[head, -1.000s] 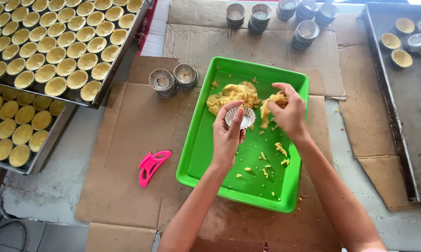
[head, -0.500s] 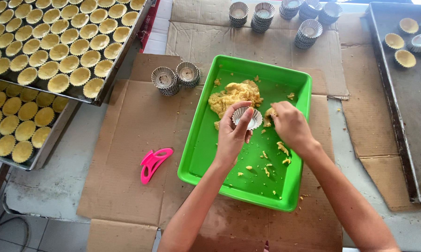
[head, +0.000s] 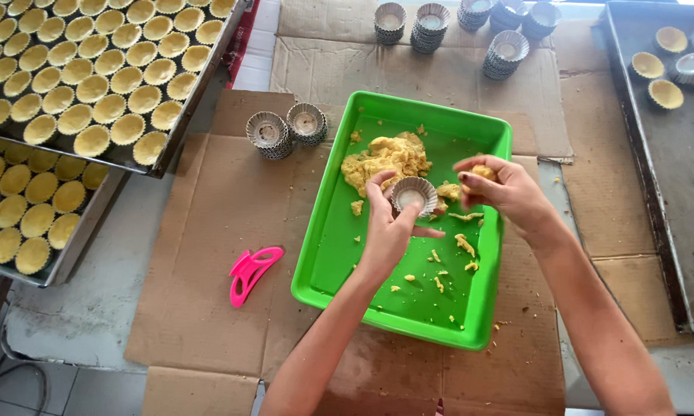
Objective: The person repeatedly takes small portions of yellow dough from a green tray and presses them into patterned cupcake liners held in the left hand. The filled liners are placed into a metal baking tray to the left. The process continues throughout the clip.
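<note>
Above the green tray (head: 339, 254), the left hand (head: 389, 227) pinches a fluted tin cup (head: 413, 194) at its fingertips' two o'clock, while the right hand (head: 508, 192) closes around a dough lump (head: 481, 172).

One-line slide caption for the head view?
Over a green tray, left hand holds an empty fluted tart tin; right hand pinches yellow dough.

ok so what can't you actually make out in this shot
Head view only:
- Dough piece in the right hand: mostly covered by its fingers.
- Tart tin in the left hand: its underside is hidden.
- Right baking tray: cut off by the picture's edge.
- Far tin stacks: tops cropped.
</note>
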